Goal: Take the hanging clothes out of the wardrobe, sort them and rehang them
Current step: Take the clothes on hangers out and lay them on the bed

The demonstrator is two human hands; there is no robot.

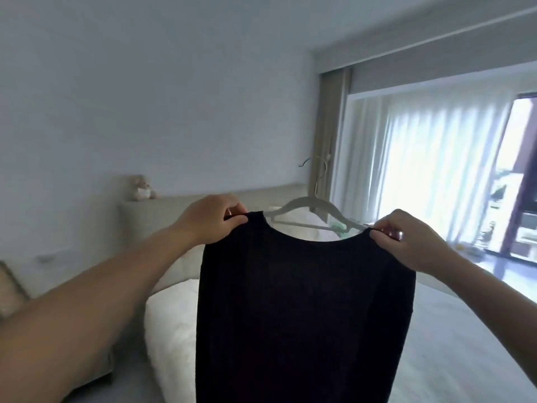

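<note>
Mid-task, by the look of it: out of the wardrobe and over a bed [453,338], with no wardrobe or rail in sight. At 6 o'clock, a black top [305,309] held up at chest height, hanging straight down and filling the lower centre. At 7 o'clock, a white pillow [171,330], partly behind the top. At 9 o'clock of the neckline, the left hand [210,221] pinching the left shoulder seam; at 3 o'clock, the right hand [406,242] pinching the right shoulder. At 12 o'clock above the neckline, a white hanger [312,203], apparently threaded through the collar, its hook free in the air. Probably one garment being seated on its hanger; rehanging not yet done, count of remaining clothes impossible to tell.
</note>
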